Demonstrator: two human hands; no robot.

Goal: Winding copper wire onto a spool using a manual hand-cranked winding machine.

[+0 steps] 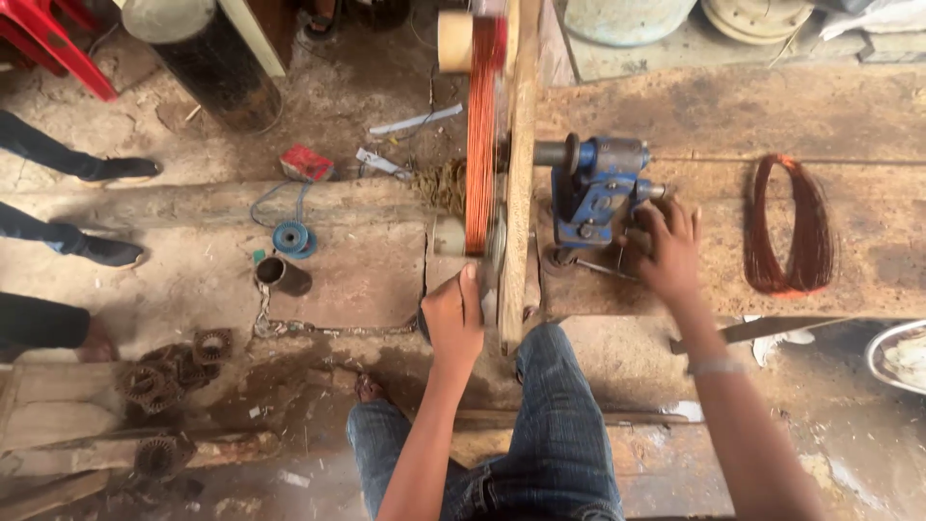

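Note:
A blue hand-cranked winding machine [593,188] is fixed to a worn wooden bench [733,116]. On its left side a wooden former [521,145] carries a band of copper wire [480,135]. My left hand [453,323] is closed at the lower end of that wire band, near the former's edge. At the machine's right side, my right hand [666,249] grips the blurred crank handle. My knee in blue jeans [555,386] rises below the bench.
A finished copper wire coil [791,227] lies on the bench to the right. On the ground at left sit a blue spool [289,236], a dark pipe piece [282,275], a chain and rusty toothed rings [174,371]. Other people's feet [111,251] stand far left. A metal bowl [897,355] is at right.

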